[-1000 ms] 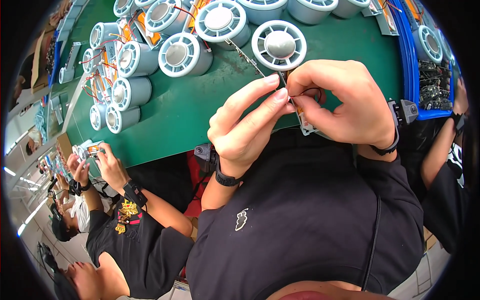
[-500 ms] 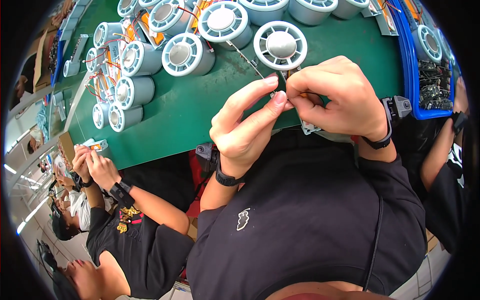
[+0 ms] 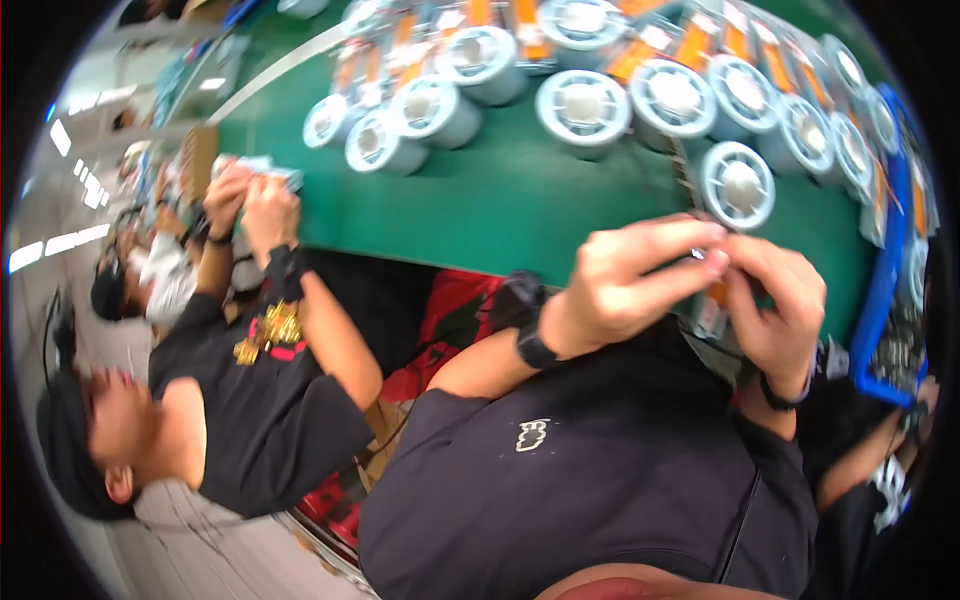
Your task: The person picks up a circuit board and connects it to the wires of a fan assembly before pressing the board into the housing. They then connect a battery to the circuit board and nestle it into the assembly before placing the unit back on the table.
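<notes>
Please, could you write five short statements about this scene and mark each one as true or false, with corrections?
1. The left hand and the right hand are close together. True.
2. Round pale-blue units stand on the green table. True.
3. The left wrist is bare. False: it wears a black band.
4. The nearest tray is yellow. False: the nearest tray is blue.
5. A co-worker is at the person's left. True.

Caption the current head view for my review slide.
Left hand and right hand close together beside a pale-blue spoked round part, at a green table.
</notes>
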The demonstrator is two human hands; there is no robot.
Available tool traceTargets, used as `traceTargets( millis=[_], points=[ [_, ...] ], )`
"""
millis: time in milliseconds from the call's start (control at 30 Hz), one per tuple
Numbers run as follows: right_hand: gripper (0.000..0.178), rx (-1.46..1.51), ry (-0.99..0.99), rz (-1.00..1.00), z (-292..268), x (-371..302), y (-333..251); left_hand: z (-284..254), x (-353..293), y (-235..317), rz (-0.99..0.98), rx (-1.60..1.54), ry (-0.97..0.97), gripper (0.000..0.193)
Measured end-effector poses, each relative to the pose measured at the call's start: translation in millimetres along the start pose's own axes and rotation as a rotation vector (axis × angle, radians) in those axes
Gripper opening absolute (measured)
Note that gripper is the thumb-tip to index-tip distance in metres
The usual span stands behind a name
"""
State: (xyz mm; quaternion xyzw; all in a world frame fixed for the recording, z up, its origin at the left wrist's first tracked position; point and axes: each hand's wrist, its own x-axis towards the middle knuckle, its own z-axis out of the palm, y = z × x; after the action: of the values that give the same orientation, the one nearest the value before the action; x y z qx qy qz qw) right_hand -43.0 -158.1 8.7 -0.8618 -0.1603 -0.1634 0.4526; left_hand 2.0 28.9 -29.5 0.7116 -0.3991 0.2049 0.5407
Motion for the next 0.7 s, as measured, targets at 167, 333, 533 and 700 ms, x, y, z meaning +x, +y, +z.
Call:
traceTargets(
  millis=[167, 333, 533, 700],
  points=[
    [0.02, 0.025, 0.017, -0.047, 5, -5, 1, 3, -7, 4, -0.047, -0.023, 0.087, 0.021],
    [0.024, 0.047, -0.001, 0.032, 5, -10, -1, 1, -8, 6, -0.048, 0.006, 0.104, 0.022],
    [0.032, 0.035, -0.017, 0.017, 3, -13, 0, -1, -6, 2, -0.036, 0.015, 0.118, 0.022],
    [0.036, 0.055, -0.014, 0.027, 6, -21, 3, -4, -10, 4, -0.037, 0.022, 0.103, 0.021]
  ],
)
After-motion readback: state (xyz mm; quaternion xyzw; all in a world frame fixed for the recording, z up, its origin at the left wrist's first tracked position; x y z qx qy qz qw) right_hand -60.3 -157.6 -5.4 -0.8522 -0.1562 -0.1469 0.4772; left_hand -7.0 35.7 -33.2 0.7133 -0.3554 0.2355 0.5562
